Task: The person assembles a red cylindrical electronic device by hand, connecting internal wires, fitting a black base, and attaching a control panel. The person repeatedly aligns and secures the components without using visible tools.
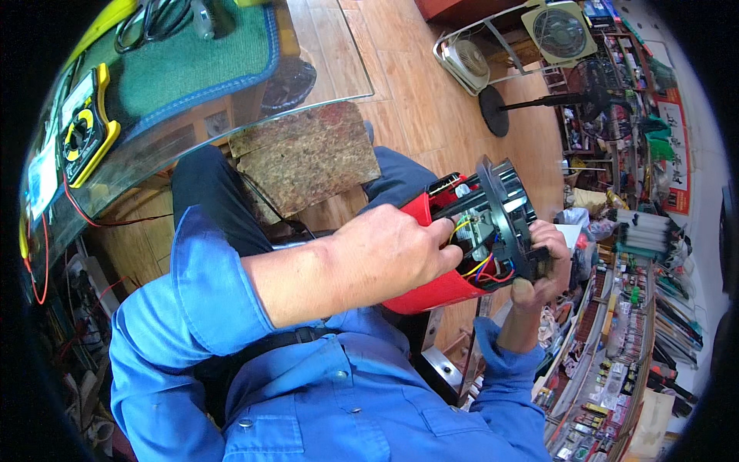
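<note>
An appliance with a red casing [439,296] lies tilted above my lap, its open end toward the right. A black round end piece [504,215] stands at that opening, with yellow, blue and red wires [483,268] and small parts showing between it and the casing. My left hand [408,250] reaches over the red casing. Its fingers are closed at the opening beside the wires; what they pinch is hidden. My right hand [545,262] grips the rim of the black end piece from the right.
A worn board [308,158] lies past my knees. On the glass table [331,85] at the left are a yellow-black multimeter [81,138] and a green mat [192,69]. Fans [558,35] stand at the far right, and crowded shelves [616,369] line the right side.
</note>
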The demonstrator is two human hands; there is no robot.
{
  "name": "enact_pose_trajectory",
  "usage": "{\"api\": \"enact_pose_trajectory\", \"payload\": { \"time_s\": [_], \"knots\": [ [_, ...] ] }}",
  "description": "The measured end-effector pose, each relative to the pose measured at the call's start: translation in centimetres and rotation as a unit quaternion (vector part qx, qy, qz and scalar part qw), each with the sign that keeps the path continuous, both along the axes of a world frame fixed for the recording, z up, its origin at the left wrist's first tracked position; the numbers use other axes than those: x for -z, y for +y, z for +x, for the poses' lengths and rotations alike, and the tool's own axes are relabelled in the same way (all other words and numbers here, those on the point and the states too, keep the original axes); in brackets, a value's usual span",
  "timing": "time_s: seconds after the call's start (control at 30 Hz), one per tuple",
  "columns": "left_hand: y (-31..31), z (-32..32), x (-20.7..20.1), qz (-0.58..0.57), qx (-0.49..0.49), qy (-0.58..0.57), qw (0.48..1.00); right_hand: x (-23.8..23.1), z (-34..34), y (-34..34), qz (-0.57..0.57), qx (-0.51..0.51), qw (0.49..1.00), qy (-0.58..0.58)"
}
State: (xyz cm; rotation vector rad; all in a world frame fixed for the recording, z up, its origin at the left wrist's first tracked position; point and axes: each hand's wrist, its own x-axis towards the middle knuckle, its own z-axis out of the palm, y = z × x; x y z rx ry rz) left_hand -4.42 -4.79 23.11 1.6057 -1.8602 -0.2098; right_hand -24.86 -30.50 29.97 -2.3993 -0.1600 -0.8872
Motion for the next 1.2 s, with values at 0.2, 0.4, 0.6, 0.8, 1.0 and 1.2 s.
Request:
{"api": "enact_pose_trajectory", "payload": {
  "time_s": [0.2, 0.4, 0.6, 0.8, 1.0, 1.2],
  "knots": [
    [-0.7, 0.9, -0.7, 0.032, 0.022, -0.051, 0.998, -0.4, 0.2, 0.1, -0.006, 0.013, 1.000, 0.014],
    [-0.9, 1.0, -0.1, 0.001, 0.027, -0.033, 0.999, -0.5, 0.4, -0.1, -0.016, 0.019, 0.999, 0.022],
    [-0.9, 1.0, 0.1, 0.003, 0.024, -0.013, 1.000, -0.5, 0.2, -0.6, -0.031, 0.022, 0.999, 0.020],
    [-0.7, 1.1, -0.1, 0.019, 0.020, -0.020, 0.999, -0.4, 0.5, -0.4, -0.039, 0.020, 0.999, 0.019],
    [-1.2, 1.1, 0.6, -0.027, 0.026, 0.016, 0.999, -0.5, 0.2, -0.6, -0.023, 0.034, 0.999, 0.019],
    [-2.1, 0.5, -0.4, -0.023, 0.017, -0.010, 1.000, -0.2, -0.4, -1.5, 0.019, 0.033, 0.999, 0.024]
  ]
}}
